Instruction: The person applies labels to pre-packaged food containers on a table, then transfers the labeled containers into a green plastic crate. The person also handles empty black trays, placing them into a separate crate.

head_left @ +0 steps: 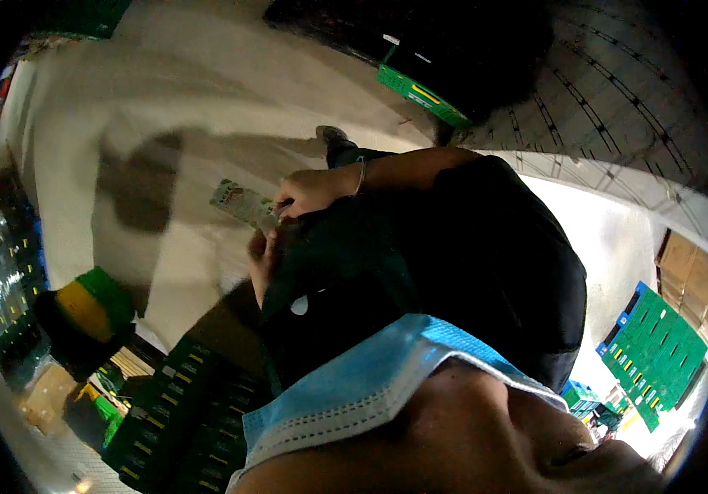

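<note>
A small flat packet (240, 202), pale with green and some reddish print, is held out in front of my dark clothing. My right hand (314, 193), with a thin band at the wrist, is closed with its fingertips at the packet's near end. Just below it, my left hand (261, 257) pinches the same end from the other side. Its fingers are partly in shadow, and my clothing hides part of that forearm. The packet's far end sticks out free to the left, above the pale floor (197, 99).
Dark green crates (181, 412) are stacked close at the lower left. Beside them stands a black, yellow and green object (86, 309). A green crate (422, 92) lies at the upper middle. More green crates (654, 346) and cardboard boxes (685, 267) are at the right.
</note>
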Action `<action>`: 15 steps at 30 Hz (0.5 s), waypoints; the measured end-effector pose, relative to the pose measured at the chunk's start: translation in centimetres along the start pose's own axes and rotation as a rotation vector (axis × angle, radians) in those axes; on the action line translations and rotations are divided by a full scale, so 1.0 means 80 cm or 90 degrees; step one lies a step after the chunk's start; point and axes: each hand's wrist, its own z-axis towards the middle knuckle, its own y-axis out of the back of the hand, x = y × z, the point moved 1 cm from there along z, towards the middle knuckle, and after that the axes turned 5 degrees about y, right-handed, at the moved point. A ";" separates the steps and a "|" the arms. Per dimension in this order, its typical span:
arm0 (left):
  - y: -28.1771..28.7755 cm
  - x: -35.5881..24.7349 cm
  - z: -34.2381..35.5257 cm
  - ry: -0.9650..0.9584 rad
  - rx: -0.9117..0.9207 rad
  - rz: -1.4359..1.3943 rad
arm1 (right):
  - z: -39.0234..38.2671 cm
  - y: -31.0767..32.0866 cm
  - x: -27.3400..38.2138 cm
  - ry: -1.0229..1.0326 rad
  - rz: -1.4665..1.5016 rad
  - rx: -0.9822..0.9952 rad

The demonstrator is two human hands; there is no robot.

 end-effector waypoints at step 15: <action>0.037 -0.217 0.252 -0.005 0.167 0.044 | 0.143 0.255 -0.055 -0.128 0.169 -0.131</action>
